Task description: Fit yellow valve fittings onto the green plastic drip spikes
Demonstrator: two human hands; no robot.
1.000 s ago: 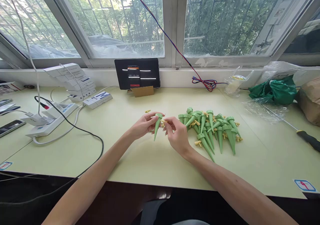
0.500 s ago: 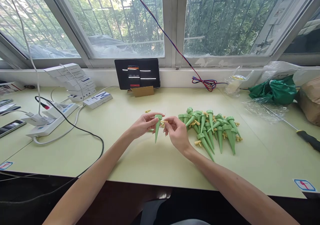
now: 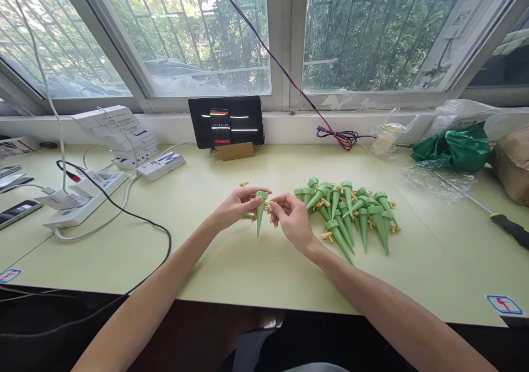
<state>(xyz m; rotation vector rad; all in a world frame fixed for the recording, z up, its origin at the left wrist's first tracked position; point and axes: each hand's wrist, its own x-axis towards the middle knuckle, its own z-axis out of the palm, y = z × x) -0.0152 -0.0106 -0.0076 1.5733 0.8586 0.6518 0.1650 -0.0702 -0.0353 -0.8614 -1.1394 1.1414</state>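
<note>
A green plastic watering spike (image 3: 260,216) points downward in my left hand (image 3: 236,209), its ridged cap between thumb and fingers. Against the cap's right side, my right hand (image 3: 292,218) pinches a small yellow valve (image 3: 268,205), mostly covered by the fingertips. Whether the valve is seated in the spike I cannot tell. Right of my hands lies a pile of green spikes (image 3: 363,226), several with yellow valves attached. Behind my left hand is another loose yellow valve (image 3: 243,184), and part of a green piece (image 3: 248,215) shows beneath my fingers.
A black tablet (image 3: 243,121) showing a timer leans on a cardboard stand at the back. To the left are a power strip (image 3: 88,198), stacked white boxes (image 3: 118,129) and a black cable (image 3: 155,217). A screwdriver (image 3: 510,230) and green bag (image 3: 454,147) lie right.
Both hands stay nearly in place, still holding the spike and the yellow valve together. The timer reading has advanced by one second, and the view has shifted very slightly.
</note>
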